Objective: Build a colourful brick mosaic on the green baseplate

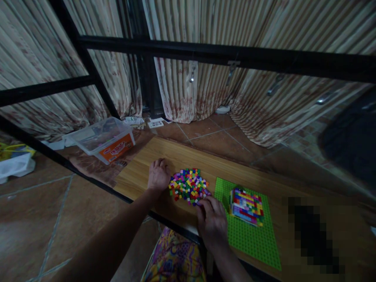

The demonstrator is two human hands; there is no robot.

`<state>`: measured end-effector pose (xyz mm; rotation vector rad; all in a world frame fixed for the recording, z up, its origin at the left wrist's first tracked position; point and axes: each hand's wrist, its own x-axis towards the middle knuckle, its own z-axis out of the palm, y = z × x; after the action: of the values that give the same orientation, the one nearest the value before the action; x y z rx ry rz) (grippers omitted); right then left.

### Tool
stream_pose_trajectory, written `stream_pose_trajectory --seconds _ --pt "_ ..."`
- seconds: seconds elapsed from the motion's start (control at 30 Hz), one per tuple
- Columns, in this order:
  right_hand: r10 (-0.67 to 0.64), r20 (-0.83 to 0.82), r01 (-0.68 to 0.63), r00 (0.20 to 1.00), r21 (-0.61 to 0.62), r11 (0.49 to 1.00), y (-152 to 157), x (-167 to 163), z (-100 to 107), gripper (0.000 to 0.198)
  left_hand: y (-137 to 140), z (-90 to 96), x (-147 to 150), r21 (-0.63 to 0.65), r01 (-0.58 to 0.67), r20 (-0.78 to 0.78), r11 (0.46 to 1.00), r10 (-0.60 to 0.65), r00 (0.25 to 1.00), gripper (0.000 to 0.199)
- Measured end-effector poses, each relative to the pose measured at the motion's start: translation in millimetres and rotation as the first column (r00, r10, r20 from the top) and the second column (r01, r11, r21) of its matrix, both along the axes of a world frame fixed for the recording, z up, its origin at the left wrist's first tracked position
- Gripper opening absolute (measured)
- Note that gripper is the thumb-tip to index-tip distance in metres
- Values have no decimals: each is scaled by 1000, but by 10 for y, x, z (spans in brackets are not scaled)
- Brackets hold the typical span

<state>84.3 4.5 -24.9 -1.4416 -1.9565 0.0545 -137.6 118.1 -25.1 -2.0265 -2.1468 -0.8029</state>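
A loose pile of small coloured building bricks (189, 186) lies spread on the wooden table. At its left edge rests my left hand (159, 175), palm down, its fingers loosely bent on the wood and holding nothing that I can see. My right hand (213, 219) is at the pile's lower right edge, thumb and fingers drawn together by the outermost bricks. Whatever lies between those fingertips is too small to make out. To the right of this hand is a green baseplate (252, 243). On it stands a low, multicoloured block built of bricks (246, 206).
A black metal frame (188, 49) crosses above the wooden table (164, 150). Beyond the table's left end, a clear plastic box (108, 139) with an orange label sits on the floor. Striped curtains (211, 86) hang behind. A pixelated dark patch covers the table's right part.
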Motion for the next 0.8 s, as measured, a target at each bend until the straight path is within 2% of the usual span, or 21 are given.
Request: stream_pose_trajectory --seconds 0.27,0.43,0.63,0.8 --pt "-41 41 41 998 -8 999 20 -26 -39 13 19 -28 -4 22 2 -9 1000 -2 1000 34" --pt "-26 -75 24 997 -24 999 -12 -2 78 16 11 -11 -9 18 -8 -18 1000 9 1000 34" --pt "4 -345 -93 939 -241 966 -238 111 266 19 27 -30 -40 27 0 -42 1000 1 999 34" --pt "-218 -552 -48 805 -427 903 -462 276 306 23 40 -27 -55 32 23 -45 999 -21 999 33"
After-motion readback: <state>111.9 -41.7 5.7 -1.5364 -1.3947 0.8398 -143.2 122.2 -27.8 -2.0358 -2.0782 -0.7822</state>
